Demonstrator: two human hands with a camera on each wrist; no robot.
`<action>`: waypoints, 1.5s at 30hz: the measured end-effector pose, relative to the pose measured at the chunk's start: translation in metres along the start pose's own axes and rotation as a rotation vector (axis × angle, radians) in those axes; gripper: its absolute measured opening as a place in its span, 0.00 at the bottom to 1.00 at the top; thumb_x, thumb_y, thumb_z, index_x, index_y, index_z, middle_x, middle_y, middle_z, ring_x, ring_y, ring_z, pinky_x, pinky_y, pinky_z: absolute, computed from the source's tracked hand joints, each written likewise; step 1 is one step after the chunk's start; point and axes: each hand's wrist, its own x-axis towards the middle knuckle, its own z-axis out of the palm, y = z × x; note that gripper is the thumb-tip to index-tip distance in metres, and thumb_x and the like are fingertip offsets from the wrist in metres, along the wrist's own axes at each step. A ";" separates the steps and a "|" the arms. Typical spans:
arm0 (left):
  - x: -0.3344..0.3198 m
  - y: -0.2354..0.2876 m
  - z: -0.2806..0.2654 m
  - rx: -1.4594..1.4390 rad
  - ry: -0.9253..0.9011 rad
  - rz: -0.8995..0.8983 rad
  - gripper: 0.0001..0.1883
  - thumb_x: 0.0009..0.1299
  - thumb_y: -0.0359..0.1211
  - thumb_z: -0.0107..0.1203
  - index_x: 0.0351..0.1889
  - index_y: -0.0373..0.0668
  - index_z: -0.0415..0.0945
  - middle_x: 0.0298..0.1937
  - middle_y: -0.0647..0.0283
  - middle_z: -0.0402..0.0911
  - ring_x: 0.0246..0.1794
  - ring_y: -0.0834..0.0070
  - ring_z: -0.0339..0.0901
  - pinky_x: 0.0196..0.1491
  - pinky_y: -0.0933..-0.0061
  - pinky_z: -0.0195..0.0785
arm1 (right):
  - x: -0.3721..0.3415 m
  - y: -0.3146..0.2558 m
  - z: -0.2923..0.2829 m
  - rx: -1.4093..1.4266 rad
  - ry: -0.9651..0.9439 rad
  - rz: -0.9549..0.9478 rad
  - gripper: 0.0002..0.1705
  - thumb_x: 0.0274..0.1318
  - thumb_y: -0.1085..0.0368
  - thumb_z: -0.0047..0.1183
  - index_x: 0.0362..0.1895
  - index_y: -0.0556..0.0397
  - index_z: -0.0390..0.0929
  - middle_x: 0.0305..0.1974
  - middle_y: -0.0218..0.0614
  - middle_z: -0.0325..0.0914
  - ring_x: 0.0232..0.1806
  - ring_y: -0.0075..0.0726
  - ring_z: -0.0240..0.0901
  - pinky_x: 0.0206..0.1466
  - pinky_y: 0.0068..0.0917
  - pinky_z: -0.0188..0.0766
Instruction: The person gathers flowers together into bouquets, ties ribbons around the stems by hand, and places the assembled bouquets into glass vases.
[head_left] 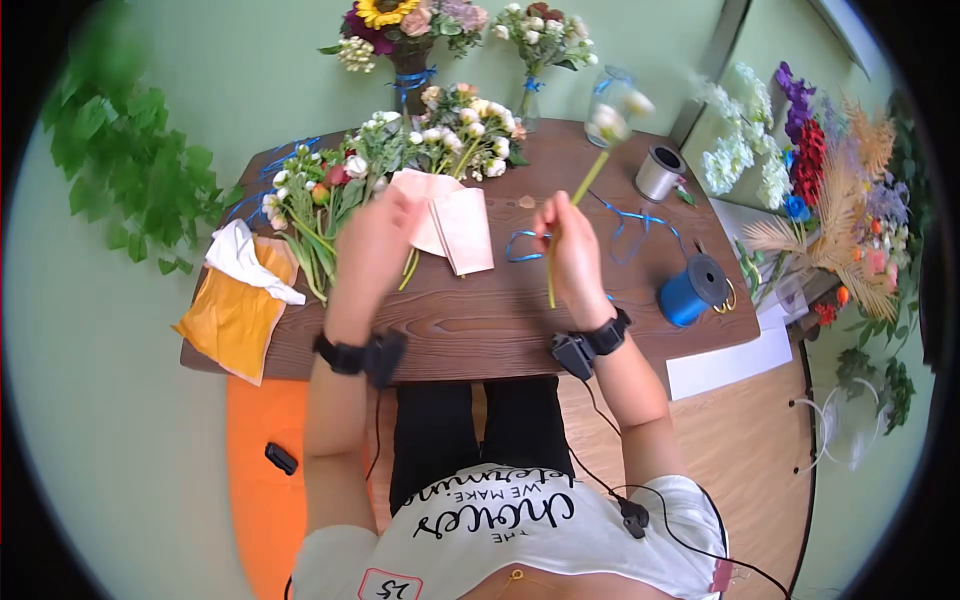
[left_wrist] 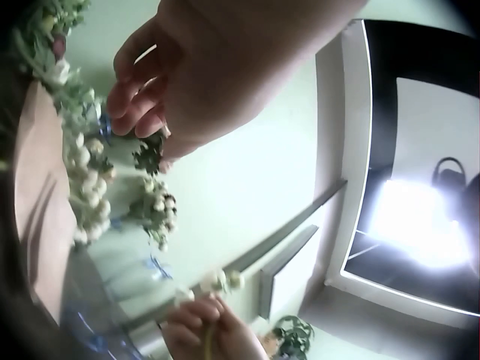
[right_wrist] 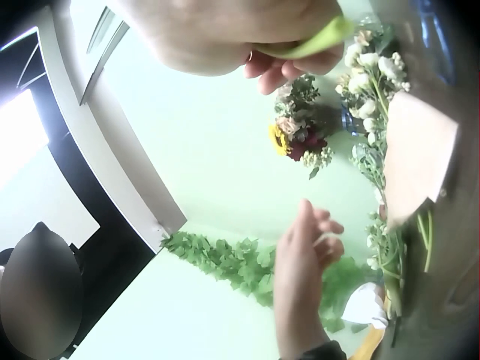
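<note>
My right hand [head_left: 577, 250] holds a white flower [head_left: 608, 125] by its long green stem [head_left: 590, 178], the blooms pointing up and away from me. In the right wrist view the stem end [right_wrist: 330, 37] sticks out from the fingers. My left hand [head_left: 375, 250] is raised over the left part of the table, fingers loosely bent, with nothing seen in its grasp. It overlaps the pale pink wrapping paper [head_left: 465, 230] in the head view. Beyond the paper lie white blooms [head_left: 470, 125] with greenery, their stems [head_left: 410, 270] partly hidden under it.
On the brown table [head_left: 480, 325] are a blue ribbon spool [head_left: 682, 298], a silver spool [head_left: 660, 175] and a loose blue ribbon [head_left: 640, 215]. Orange and white paper [head_left: 240, 300] hangs over the left edge. A sunflower bouquet [head_left: 400, 40] and a glass jar [head_left: 610, 95] stand behind.
</note>
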 end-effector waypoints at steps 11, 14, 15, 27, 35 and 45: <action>0.002 -0.134 -0.015 0.365 -0.013 -0.408 0.20 0.60 0.47 0.60 0.21 0.38 0.76 0.27 0.51 0.80 0.31 0.51 0.78 0.35 0.54 0.70 | -0.005 0.011 0.003 -0.056 -0.254 0.071 0.21 0.70 0.49 0.35 0.27 0.45 0.69 0.16 0.21 0.64 0.15 0.13 0.54 0.17 0.14 0.46; 0.008 -0.125 -0.005 0.295 0.028 -0.239 0.19 0.60 0.47 0.60 0.24 0.39 0.77 0.26 0.53 0.81 0.29 0.53 0.78 0.33 0.56 0.70 | -0.016 0.003 0.013 -0.120 -0.336 0.155 0.21 0.71 0.50 0.35 0.29 0.47 0.70 0.15 0.22 0.64 0.14 0.13 0.53 0.16 0.14 0.44; 0.011 -0.116 -0.002 0.259 0.055 -0.198 0.18 0.60 0.47 0.60 0.25 0.39 0.77 0.26 0.53 0.81 0.29 0.53 0.78 0.33 0.56 0.70 | -0.018 0.003 0.014 -0.123 -0.380 0.144 0.21 0.71 0.51 0.34 0.29 0.47 0.70 0.15 0.22 0.64 0.14 0.13 0.52 0.16 0.14 0.44; 0.012 -0.110 0.031 0.303 -0.032 -0.233 0.14 0.66 0.38 0.51 0.30 0.36 0.79 0.31 0.48 0.81 0.35 0.49 0.79 0.38 0.52 0.72 | -0.058 0.001 0.022 -0.163 -0.509 0.192 0.21 0.72 0.52 0.33 0.32 0.50 0.70 0.16 0.22 0.64 0.13 0.13 0.53 0.16 0.14 0.49; -0.009 -0.066 0.027 -0.325 0.008 -0.138 0.13 0.72 0.37 0.49 0.36 0.34 0.73 0.24 0.61 0.75 0.23 0.75 0.71 0.28 0.73 0.63 | -0.031 -0.017 0.031 -0.320 -0.507 0.123 0.22 0.72 0.52 0.31 0.37 0.54 0.72 0.17 0.23 0.64 0.12 0.15 0.58 0.15 0.15 0.56; -0.044 -0.020 0.043 -1.159 -0.351 -0.262 0.09 0.76 0.35 0.42 0.38 0.40 0.67 0.26 0.70 0.70 0.22 0.89 0.63 0.24 0.86 0.55 | -0.024 -0.001 0.031 -0.413 -0.437 0.083 0.20 0.72 0.53 0.33 0.43 0.54 0.73 0.19 0.23 0.64 0.13 0.14 0.58 0.15 0.13 0.56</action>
